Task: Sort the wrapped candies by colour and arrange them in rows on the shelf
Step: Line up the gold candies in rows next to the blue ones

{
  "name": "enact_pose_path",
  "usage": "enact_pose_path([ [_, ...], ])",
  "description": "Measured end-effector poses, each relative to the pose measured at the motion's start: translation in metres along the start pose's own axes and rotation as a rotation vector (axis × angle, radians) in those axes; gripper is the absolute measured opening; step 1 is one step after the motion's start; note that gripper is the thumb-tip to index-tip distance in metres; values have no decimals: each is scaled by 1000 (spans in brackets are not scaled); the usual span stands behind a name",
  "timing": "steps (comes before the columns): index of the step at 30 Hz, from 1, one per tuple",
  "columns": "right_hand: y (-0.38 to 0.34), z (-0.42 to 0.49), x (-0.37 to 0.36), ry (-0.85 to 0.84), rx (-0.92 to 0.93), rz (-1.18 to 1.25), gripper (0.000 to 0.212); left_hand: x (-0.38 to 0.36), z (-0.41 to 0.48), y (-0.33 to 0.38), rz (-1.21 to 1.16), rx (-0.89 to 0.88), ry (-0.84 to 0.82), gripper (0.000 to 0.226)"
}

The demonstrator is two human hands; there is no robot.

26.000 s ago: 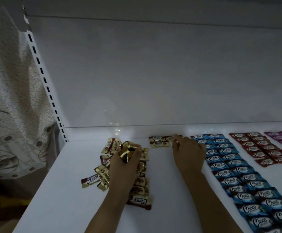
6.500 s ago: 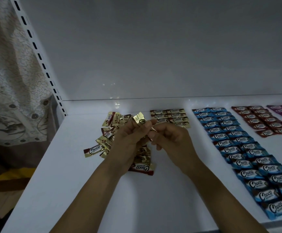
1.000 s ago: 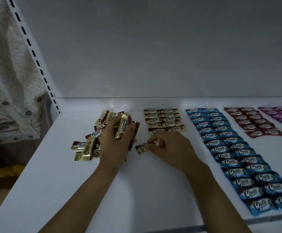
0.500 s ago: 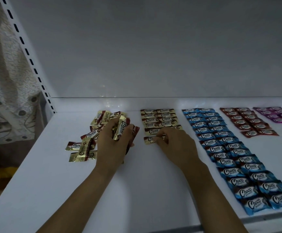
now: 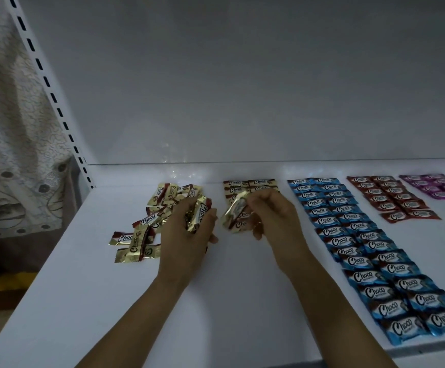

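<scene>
A loose heap of gold-wrapped candies point(image 5: 147, 224) lies on the white shelf point(image 5: 237, 301) at the left. My left hand point(image 5: 189, 235) grips a bunch of gold candies point(image 5: 200, 211) just right of that heap. My right hand point(image 5: 272, 213) pinches one gold candy point(image 5: 236, 211), lifted and tilted above the near end of the two gold rows point(image 5: 250, 185). To the right lie two long blue rows point(image 5: 357, 237), two red rows point(image 5: 391, 197) and purple rows point(image 5: 439, 185).
The shelf's white back wall point(image 5: 242, 88) rises right behind the rows. A slotted white upright point(image 5: 54, 96) bounds the shelf on the left, with a patterned curtain point(image 5: 11, 128) beyond it. The shelf's front edge point(image 5: 428, 353) runs just below the last blue candies.
My right hand set a gold candy at the near end of the gold rows, and now holds a gold candy raised and tilted there. My left hand kept its bunch and barely moved.
</scene>
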State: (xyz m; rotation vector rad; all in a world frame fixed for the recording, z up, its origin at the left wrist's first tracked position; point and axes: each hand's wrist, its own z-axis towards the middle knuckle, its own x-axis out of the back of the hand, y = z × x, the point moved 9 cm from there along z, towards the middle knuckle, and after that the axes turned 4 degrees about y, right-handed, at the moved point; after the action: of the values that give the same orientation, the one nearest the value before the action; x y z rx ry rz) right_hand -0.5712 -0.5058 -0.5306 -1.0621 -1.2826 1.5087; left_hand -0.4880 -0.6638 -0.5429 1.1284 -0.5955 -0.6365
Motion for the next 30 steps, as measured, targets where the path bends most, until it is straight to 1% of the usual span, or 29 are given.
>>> enact_pose_path([
  [2,1,3,10,60,-23,86,10,1,-1,1,-36,16,-8,19],
  [6,1,1,8,53,-32,129,13,-12,-5,8,-108,-17,-123,5],
  [8,2,0,6,33,-48,155,14,-17,-6,5,-171,38,-161,7],
  [12,2,0,2,-14,-62,171,12,-13,-4,-1,-313,188,-135,12],
  [15,1,-2,-2,-37,-34,86,11,-16,-5,2,-361,209,-166,20],
  [16,2,-2,-2,-41,-25,42,10,-16,-6,3,-358,209,-178,19],
  [17,3,-2,-3,-45,-24,1,9,-16,-6,4,-340,192,-187,15],
  [19,7,-3,-4,-45,-42,-47,5,-13,-6,8,-219,89,-158,5],
  [20,8,-4,-5,-43,-52,-54,6,-9,-6,11,-118,7,-106,15],
  [22,9,-7,-9,-58,-75,-62,15,-2,-8,24,31,-162,-13,32],
  [23,10,-8,-12,-80,-85,-63,17,-1,-10,31,77,-241,2,34],
  [25,11,-10,-17,-131,-97,-53,15,-3,-14,39,122,-364,-8,25],
  [26,11,-11,-18,-146,-97,-45,12,-5,-15,39,135,-394,-28,18],
  [27,11,-11,-18,-154,-95,-36,9,-7,-15,39,148,-413,-42,16],
  [29,9,-11,-18,-166,-85,-28,13,-10,-16,41,170,-461,-55,25],
  [30,8,-12,-19,-170,-76,-33,14,-12,-17,42,158,-470,-69,25],
])
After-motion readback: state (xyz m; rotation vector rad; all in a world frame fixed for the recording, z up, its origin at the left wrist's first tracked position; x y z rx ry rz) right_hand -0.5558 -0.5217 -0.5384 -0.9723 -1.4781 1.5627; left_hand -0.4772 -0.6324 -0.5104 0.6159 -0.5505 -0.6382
